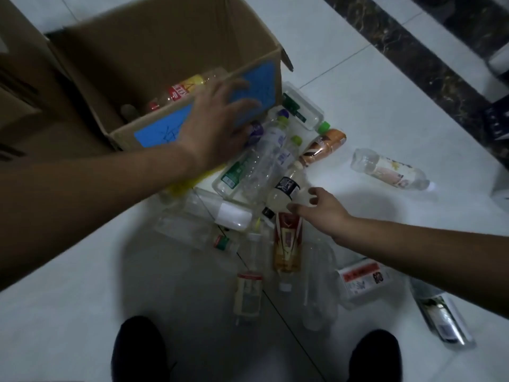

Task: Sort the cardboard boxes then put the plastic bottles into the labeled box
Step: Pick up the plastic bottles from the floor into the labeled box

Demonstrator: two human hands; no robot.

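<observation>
An open cardboard box (154, 51) with a blue label (261, 84) on its near wall stands at the upper left. Inside it lies a bottle with a red and yellow label (181, 91). Several plastic bottles lie in a heap (264, 166) on the floor in front of the box. My left hand (217, 125) hovers with spread fingers in front of the labeled wall, above the heap, holding nothing. My right hand (316, 210) reaches in from the right, its fingers touching a clear bottle with a black label (286, 188).
More cardboard (19, 86) stands at the far left. Loose bottles lie on the white tiled floor: one at the right (391, 169), a red and gold one (287, 241), several near my feet (139, 351). A dark marble strip (429, 64) runs along the upper right.
</observation>
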